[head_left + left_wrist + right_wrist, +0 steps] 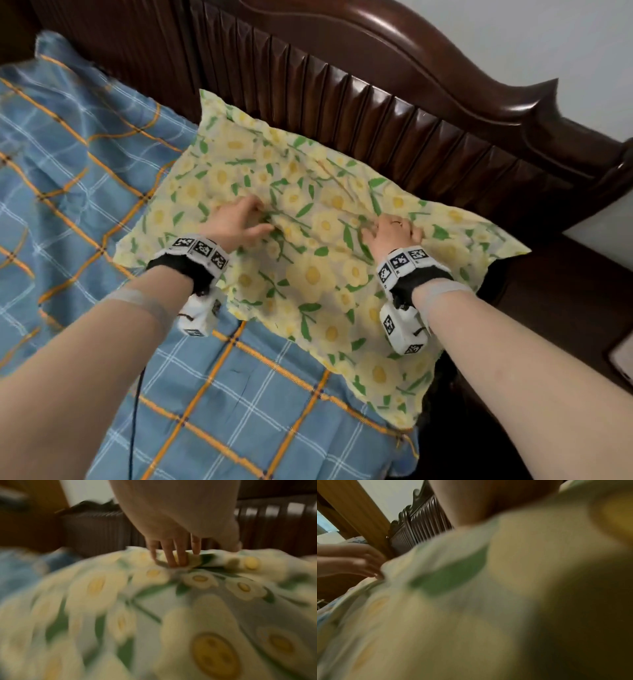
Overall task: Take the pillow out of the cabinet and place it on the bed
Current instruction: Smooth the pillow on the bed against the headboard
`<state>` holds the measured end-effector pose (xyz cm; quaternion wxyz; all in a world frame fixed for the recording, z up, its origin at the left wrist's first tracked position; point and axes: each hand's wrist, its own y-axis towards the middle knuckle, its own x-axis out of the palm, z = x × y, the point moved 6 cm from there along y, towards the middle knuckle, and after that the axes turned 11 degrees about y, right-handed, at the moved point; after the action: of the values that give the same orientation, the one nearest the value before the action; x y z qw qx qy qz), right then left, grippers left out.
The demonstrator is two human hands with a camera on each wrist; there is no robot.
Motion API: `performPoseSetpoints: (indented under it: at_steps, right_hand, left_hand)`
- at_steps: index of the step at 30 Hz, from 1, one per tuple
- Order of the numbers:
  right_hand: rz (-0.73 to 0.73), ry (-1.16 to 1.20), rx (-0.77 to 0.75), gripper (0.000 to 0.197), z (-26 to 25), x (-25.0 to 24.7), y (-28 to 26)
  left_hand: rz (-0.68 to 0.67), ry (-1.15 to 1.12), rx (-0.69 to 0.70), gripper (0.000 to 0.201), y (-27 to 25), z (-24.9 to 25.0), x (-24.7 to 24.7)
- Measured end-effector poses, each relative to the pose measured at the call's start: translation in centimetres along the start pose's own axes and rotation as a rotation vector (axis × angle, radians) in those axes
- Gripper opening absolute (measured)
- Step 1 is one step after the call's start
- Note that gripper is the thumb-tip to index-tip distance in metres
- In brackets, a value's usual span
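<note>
The pillow (308, 274), yellow-flowered with green leaves, lies flat on the bed (85, 164) with its far edge against the headboard. My left hand (262, 217) sits on its middle, fingers and thumb digging into a raised fold of the cover. In the left wrist view the left hand's fingers (176, 559) push down into the bunched pillow fabric (197, 601). My right hand (390, 228) rests further right on the pillow, fingers curled into the cover, creases running from it. The right wrist view is blurred: pillow fabric (453, 601) fills it and the left hand (359, 561) shows at its left.
A dark carved wooden headboard (411, 113) runs behind the pillow. The blue plaid sheet covers the bed to the left and front. A dark wooden bedside surface (565, 291) lies to the right past the pillow's corner. A black cable (135, 411) hangs under my left arm.
</note>
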<state>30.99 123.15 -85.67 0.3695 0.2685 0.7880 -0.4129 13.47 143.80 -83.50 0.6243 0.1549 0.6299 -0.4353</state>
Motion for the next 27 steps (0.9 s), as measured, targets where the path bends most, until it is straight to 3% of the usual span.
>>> performPoseSetpoints:
  at_steps: [3,5,7,9,12,14,15,17,18,19,21,22,24,25,26,27]
  right_hand:
    - [0.145,0.088,-0.025,0.065,0.3,1.6,-1.7]
    - [0.145,0.073,-0.033,0.067,0.8,2.8,-2.2]
    - [0.029,0.009,0.019,0.066,1.9,4.2,-1.7]
    - [-0.108,-0.051,0.102,0.067,2.4,4.7,-0.8]
    - [-0.077,0.072,0.161,0.071,1.1,2.4,-0.3]
    - [-0.045,0.158,0.055,0.073,-0.9,1.5,-0.9]
    - [-0.105,0.105,-0.026,0.075,-1.8,1.8,-1.4]
    - [-0.262,-0.108,-0.103,0.078,-1.4,3.5,-2.6]
    - [-0.283,-0.141,-0.047,0.081,-0.3,3.9,-2.7]
    - [-0.251,-0.114,0.061,0.086,0.7,3.7,-2.8]
    - [-0.088,0.008,0.263,0.094,1.4,2.4,-3.6]
    - [0.0,0.046,0.249,0.09,0.6,2.1,-4.2]
    - [0.023,0.078,0.005,0.076,-2.2,2.7,-5.4]
    - [-0.048,0.042,-0.105,0.071,-3.2,3.5,-5.9]
    - [-0.135,-0.004,-0.112,0.068,-2.9,4.7,-6.3]
    - [-0.186,0.02,-0.025,0.069,-1.7,5.4,-7.0]
  left_hand:
    - [0.151,-0.175,-0.396,0.073,0.6,-5.2,1.8]
    - [0.077,-0.187,-0.612,0.09,0.0,-7.7,3.4]
    - [-0.048,-0.226,-0.656,0.094,-0.2,-8.7,4.9]
    - [-0.135,-0.226,-0.596,0.088,-0.3,-9.0,5.7]
    - [-0.099,-0.163,-0.607,0.077,-0.6,-8.5,4.8]
    - [0.059,0.083,-0.461,0.073,-0.8,-6.0,2.9]
    - [0.101,0.208,-0.268,0.072,-0.7,-3.7,2.5]
    - [-0.063,0.403,0.123,0.076,-1.1,0.2,3.9]
    - [-0.174,0.471,0.191,0.075,-1.3,0.6,4.8]
    - [-0.254,0.508,0.155,0.07,-1.5,0.1,5.1]
    - [-0.218,0.536,-0.027,0.065,-1.4,-0.8,3.9]
    - [-0.113,0.584,-0.018,0.069,-1.6,0.1,3.1]
    - [0.066,0.641,0.209,0.077,-2.7,3.5,3.1]
    - [0.032,0.678,0.303,0.077,-3.3,4.6,3.6]
    - [-0.045,0.707,0.327,0.074,-3.6,4.8,4.3]
    - [-0.148,0.701,0.282,0.07,-4.3,4.3,4.9]
